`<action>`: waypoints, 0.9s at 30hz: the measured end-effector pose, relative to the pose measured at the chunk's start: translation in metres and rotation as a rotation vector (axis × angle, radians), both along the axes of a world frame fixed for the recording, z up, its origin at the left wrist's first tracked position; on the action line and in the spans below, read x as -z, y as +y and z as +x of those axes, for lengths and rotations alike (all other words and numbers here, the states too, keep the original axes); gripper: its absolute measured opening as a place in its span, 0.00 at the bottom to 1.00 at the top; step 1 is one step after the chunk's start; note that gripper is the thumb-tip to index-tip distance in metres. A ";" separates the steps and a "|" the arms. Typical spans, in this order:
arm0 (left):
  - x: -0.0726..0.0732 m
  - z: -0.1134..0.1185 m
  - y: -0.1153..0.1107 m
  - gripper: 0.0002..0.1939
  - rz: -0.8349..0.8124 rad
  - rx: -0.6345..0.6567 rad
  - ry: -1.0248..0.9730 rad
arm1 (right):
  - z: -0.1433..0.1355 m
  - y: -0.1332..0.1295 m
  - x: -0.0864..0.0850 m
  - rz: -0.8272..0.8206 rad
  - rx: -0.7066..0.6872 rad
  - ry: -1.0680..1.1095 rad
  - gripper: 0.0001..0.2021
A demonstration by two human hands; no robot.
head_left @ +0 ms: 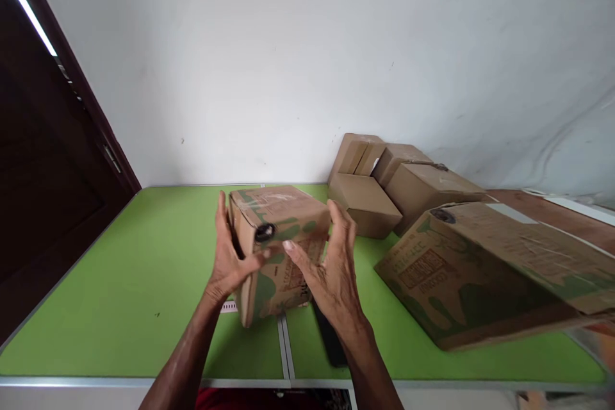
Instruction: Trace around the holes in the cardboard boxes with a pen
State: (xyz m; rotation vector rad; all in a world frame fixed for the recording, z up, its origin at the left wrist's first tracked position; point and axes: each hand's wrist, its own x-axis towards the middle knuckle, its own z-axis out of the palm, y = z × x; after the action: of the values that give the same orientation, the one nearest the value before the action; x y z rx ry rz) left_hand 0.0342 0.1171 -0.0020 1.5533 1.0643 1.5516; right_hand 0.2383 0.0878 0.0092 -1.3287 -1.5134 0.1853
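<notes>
Between my two hands is a cardboard box with green print and a dark round patch at its top near corner. It is tilted over the green table. My left hand presses on its left side, with the thumb across the near face. On the right side, my right hand grips it, thumb lying on the front face. A dark flat object lies on the table below my right wrist, partly covered. A pink strip with dark marks shows behind the box's left lower edge.
A larger printed cardboard box stands at the right. Several plain brown boxes are grouped behind it, against the white wall. The green folding table has a metal seam at its middle. A dark door is on the left.
</notes>
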 end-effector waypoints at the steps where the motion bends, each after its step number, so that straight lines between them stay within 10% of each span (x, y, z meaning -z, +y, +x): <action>1: -0.002 -0.008 0.002 0.79 -0.005 -0.009 -0.046 | 0.001 -0.004 0.010 0.009 0.038 0.049 0.45; 10: -0.027 -0.087 -0.004 0.61 0.268 -0.340 -0.165 | -0.026 -0.035 0.115 -0.234 -0.239 -0.530 0.23; 27: -0.029 -0.106 -0.027 0.47 0.348 -0.375 -0.272 | -0.042 -0.024 0.099 -0.345 -0.378 -0.707 0.05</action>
State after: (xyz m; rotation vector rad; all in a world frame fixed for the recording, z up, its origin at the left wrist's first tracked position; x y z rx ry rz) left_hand -0.0720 0.0904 0.0272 1.3518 1.0062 2.2324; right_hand 0.1967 0.0637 -0.0901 -1.4416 -2.4199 0.2368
